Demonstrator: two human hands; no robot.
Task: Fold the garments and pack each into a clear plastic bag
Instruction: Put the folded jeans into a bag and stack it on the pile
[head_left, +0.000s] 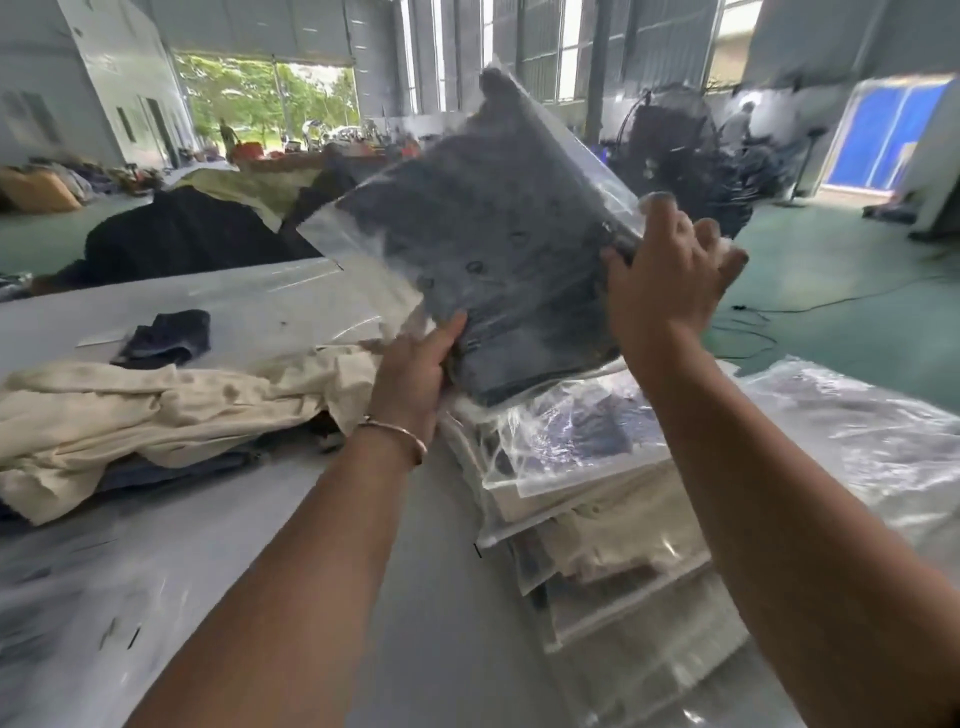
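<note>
A folded dark blue garment inside a clear plastic bag is held tilted in the air above a stack of packed bags. My left hand grips the bag's lower left edge, thumb on top. My right hand grips its right edge, fingers curled round the plastic. The bag's bottom corner touches the top of the stack. A cream garment lies crumpled on the white table at the left, over darker cloth.
A small dark blue piece lies further back on the table. A dark heap of clothes sits behind it. Loose clear plastic lies at the right. Green floor with cables and dark garment racks lie beyond.
</note>
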